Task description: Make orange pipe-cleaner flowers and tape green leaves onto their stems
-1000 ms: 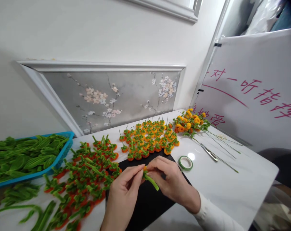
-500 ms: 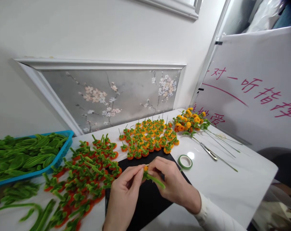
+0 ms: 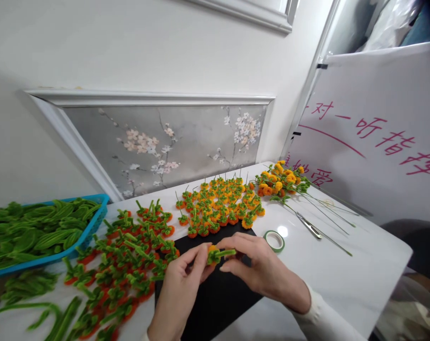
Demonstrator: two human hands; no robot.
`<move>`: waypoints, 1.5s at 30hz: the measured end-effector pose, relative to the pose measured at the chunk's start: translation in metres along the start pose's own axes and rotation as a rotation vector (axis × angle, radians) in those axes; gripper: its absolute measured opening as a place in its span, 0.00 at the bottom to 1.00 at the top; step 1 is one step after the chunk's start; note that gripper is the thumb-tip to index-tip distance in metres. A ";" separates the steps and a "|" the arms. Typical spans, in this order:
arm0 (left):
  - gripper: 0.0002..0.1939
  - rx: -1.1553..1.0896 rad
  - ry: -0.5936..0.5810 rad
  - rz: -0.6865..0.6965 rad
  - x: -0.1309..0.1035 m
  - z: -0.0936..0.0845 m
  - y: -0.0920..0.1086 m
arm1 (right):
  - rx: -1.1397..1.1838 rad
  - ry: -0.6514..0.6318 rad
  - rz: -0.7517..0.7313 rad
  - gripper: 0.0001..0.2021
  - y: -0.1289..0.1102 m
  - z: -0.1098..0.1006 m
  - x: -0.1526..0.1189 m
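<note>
Between the fingertips of my left hand [image 3: 186, 279] is a small orange flower [image 3: 212, 255] with green leaves and a fuzzy green stem pointing right. My right hand [image 3: 255, 265] is beside it, thumb and fingers apart around the stem's end, with nothing visibly gripped. Both hands are above a black mat [image 3: 215, 303]. Behind them stand rows of yellow-orange flowers [image 3: 220, 199] with green tops. Red-orange flowers with green stems [image 3: 129, 265] cover the table to the left.
A blue basket [image 3: 103, 203] of green fuzzy strips stands at the left. Green tape [image 3: 274, 241], scissors [image 3: 309, 224] and a bunch of finished-looking yellow flowers [image 3: 280, 177] with long stems lie on the white table [image 3: 346, 274] at the right.
My right hand has opened and moved slightly right, off the flower. The flower has turned, so its green stem now points right rather than down to the right.
</note>
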State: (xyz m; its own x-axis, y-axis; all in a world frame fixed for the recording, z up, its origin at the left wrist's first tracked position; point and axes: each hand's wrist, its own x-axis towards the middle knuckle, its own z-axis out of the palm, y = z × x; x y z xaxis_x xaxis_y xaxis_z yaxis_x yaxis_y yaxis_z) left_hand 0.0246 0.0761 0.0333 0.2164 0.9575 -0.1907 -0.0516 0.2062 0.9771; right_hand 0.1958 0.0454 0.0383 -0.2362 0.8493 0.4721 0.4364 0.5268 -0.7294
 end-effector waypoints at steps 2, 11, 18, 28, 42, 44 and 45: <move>0.16 0.020 -0.010 0.007 0.001 0.000 -0.002 | -0.008 0.025 -0.018 0.10 0.001 0.003 0.000; 0.11 0.042 0.049 0.093 0.001 0.001 -0.008 | -0.169 0.058 -0.111 0.12 0.013 0.031 -0.004; 0.11 0.045 0.094 0.108 0.000 0.002 -0.009 | -0.284 0.039 -0.200 0.13 0.009 0.038 -0.007; 0.15 -0.173 -0.067 0.025 -0.008 0.004 0.003 | 0.018 0.430 -0.104 0.04 0.010 0.036 -0.001; 0.17 0.429 -0.057 0.333 0.001 -0.008 -0.009 | -0.158 0.027 -0.003 0.04 0.007 0.002 0.007; 0.17 0.453 -0.067 0.372 0.001 -0.007 -0.011 | -0.227 -0.029 -0.032 0.05 0.007 0.004 0.006; 0.17 0.461 -0.077 0.386 0.001 -0.007 -0.011 | -0.263 -0.051 -0.041 0.07 0.007 0.005 0.005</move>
State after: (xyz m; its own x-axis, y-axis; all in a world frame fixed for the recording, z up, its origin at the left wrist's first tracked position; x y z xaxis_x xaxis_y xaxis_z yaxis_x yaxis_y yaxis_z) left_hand 0.0186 0.0760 0.0217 0.3374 0.9247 0.1761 0.2835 -0.2782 0.9177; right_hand 0.1929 0.0538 0.0331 -0.2984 0.8318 0.4681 0.6348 0.5392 -0.5535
